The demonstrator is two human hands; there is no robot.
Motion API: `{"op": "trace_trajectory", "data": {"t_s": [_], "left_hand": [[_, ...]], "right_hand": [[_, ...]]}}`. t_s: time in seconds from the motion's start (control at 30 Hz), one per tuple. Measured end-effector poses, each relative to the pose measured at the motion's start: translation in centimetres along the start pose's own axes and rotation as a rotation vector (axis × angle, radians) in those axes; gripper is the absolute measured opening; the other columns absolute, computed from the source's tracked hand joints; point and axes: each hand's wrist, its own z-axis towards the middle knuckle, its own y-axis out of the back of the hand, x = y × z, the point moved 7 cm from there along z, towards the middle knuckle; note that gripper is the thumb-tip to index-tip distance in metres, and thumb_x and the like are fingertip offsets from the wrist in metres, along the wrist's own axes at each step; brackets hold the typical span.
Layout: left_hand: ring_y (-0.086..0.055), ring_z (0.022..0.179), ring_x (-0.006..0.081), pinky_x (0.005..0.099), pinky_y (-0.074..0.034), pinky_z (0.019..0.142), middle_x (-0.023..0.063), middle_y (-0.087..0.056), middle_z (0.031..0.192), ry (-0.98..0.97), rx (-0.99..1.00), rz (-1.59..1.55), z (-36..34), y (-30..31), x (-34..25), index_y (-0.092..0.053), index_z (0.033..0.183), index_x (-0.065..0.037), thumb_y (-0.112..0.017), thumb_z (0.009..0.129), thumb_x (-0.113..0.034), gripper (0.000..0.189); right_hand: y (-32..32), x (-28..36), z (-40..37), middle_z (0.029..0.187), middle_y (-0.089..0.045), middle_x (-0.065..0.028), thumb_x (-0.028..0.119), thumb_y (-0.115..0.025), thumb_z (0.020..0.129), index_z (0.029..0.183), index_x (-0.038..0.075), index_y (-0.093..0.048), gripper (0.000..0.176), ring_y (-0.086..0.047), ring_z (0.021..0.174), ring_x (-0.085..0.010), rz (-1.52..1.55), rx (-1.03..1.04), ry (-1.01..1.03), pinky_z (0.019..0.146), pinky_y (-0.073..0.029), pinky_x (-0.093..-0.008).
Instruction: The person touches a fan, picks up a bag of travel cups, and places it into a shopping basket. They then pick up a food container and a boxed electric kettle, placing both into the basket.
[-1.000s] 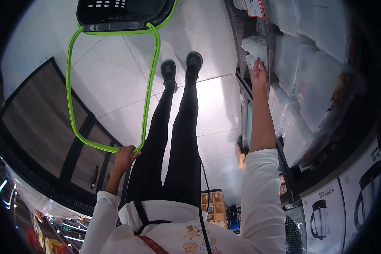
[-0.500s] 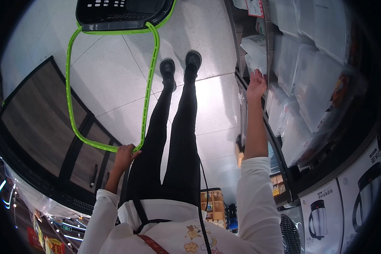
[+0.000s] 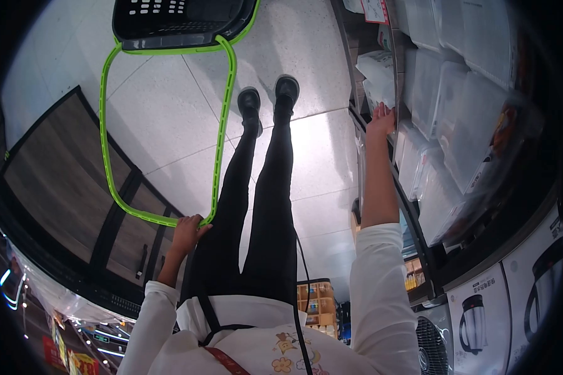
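My left hand is wrapped round the end of the long green handle of a dark shopping basket. The basket stands on the floor at the top of the view, in front of my feet. On the other side, my right hand reaches to the shelf with its fingers apart. Its fingertips are right at the lower edge of a white plastic package. Clear plastic storage boxes stand on the shelf just right of that hand.
Boxes with pictures of kettles stand at the lower right, beside a black fan. A dark wood-panelled cabinet runs along the left. Behind me is a wooden rack with goods. Pale floor tiles lie between the sides.
My right hand has moved slightly, and its fingers are less spread at the white package. My left hand keeps its hold on the basket handle. The view has shifted a little.
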Motion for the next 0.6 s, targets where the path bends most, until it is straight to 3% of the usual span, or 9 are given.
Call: {"op": "trace_trajectory", "data": {"t_s": [0.1,0.2,0.4,0.6], "left_hand": [[-0.053,0.072,0.0307,0.0392,-0.039,0.072,0.0125,-0.056,0.070,0.024,0.021,-0.001,0.0,0.0,0.0,-0.053,0.079,-0.004,-0.057,0.078,-0.036,0.032],[-0.053,0.072,0.0304,0.0391,-0.039,0.072,0.0123,-0.056,0.070,0.008,-0.010,-0.017,-0.2,-0.1,0.2,-0.053,0.079,-0.004,-0.057,0.078,-0.036,0.032],[-0.054,0.071,0.0293,0.0389,-0.039,0.070,0.0113,-0.056,0.068,-0.003,-0.040,0.003,-0.1,-0.3,0.2,-0.053,0.078,-0.005,-0.058,0.077,-0.037,0.033],[-0.053,0.069,0.0293,0.0389,-0.039,0.068,0.0111,-0.055,0.067,-0.012,-0.041,-0.016,-0.1,-0.6,0.3,-0.053,0.077,-0.005,-0.058,0.077,-0.037,0.032]], "right_hand": [[0.7,-0.2,0.6,0.103,-0.049,-0.0107,0.024,-0.048,0.086,0.106,0.001,-0.041,0.031,-0.054,0.092,-0.0219,0.071,-0.119,-0.024,0.073,-0.045,-0.0294],[1.5,0.0,0.7,0.100,-0.050,-0.0119,0.021,-0.052,0.084,0.102,-0.001,-0.045,0.029,-0.055,0.087,-0.0210,-0.087,-0.161,0.058,0.070,-0.046,-0.0274],[1.8,0.5,-1.8,0.090,-0.056,-0.0114,0.025,-0.056,0.084,0.095,-0.003,-0.050,0.031,-0.056,0.078,-0.0183,-0.324,0.028,0.222,0.073,-0.046,-0.0276],[3.4,-1.3,-4.4,0.083,-0.054,-0.0080,0.024,-0.059,0.082,0.085,0.001,-0.049,0.025,-0.053,0.077,-0.0155,-0.223,-0.037,0.103,0.072,-0.043,-0.0270]]}}
